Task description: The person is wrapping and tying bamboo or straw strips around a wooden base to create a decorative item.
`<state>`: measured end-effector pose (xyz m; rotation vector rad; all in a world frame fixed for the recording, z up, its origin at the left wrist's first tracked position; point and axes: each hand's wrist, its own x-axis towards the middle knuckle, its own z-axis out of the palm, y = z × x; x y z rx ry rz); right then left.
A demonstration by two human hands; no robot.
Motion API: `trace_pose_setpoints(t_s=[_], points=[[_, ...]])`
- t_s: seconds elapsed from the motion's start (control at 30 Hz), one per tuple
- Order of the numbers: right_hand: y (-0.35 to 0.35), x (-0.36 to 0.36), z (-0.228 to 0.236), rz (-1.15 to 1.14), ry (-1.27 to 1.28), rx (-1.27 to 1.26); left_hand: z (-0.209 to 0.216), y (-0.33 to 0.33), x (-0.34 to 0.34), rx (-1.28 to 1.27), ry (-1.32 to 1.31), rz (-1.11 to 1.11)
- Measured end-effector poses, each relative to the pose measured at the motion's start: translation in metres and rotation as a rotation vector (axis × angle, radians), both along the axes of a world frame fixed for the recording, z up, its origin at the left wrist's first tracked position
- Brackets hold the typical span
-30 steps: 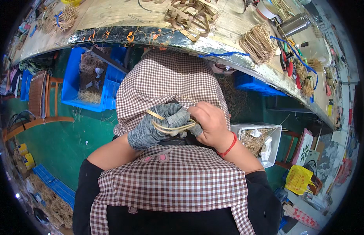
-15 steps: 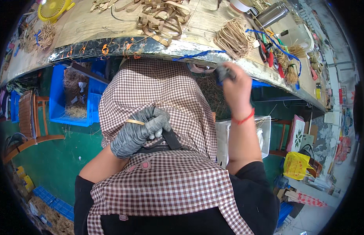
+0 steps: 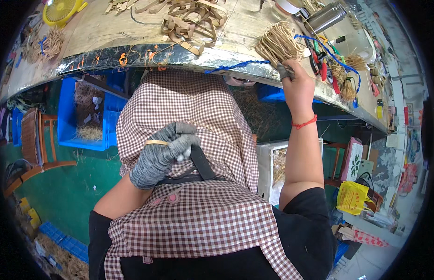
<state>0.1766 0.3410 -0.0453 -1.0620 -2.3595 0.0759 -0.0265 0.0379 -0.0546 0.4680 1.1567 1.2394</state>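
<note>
My left hand [image 3: 165, 151], in a grey knit glove with a tan band round it, is held over my lap with its fingers curled. What they hold, if anything, is hidden. A flat black strip [image 3: 204, 164] lies against the checked apron [image 3: 189, 102], its upper end beside those fingertips. At the table's front edge my right hand [image 3: 298, 91] pinches the near end of a bundle of thin tan strands [image 3: 280, 43]. That hand is bare apart from dark grey covering on the fingertips, and a red cord circles its wrist.
Flat tan strips [image 3: 193, 23] lie heaped on the table [image 3: 105, 37]. A blue cord [image 3: 238, 66] trails along its edge. Red-handled tools [image 3: 324, 70] and a metal flask [image 3: 326, 17] are right of the bundle. Below stand a blue crate [image 3: 67, 112] and a white bin [image 3: 268, 163].
My right hand has moved up and right, from in front of the table edge to the bundle of strands. My left hand has hardly shifted; its fingers look slightly looser.
</note>
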Motion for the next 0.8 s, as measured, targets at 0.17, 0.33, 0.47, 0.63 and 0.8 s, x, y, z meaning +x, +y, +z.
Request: trace_pose_setpoints(t_s=[0.17, 0.33, 0.47, 0.63, 0.8], points=[[-0.091, -0.028, -0.002, 0.401, 0.262, -0.463, 0.001, 0.005, -0.003, 0.224, 0.049, 0.181], [-0.168, -0.048, -0.009, 0.710, 0.401, -0.924, 0.004, -0.001, 0.001, 0.423, 0.389, 0.248], [-0.182, -0.047, -0.012, 0.807, 0.294, -0.926, 0.012, -0.004, -0.004, 0.225, -0.182, 0.197], [-0.181, -0.047, -0.014, 0.877, 0.326, -0.839, 0.009, -0.006, -0.006, 0.387, 0.287, 0.069], [-0.182, -0.047, -0.024, 0.694, 0.534, -1.402, 0.014, -0.007, -0.007, 0.248, -0.082, 0.084]])
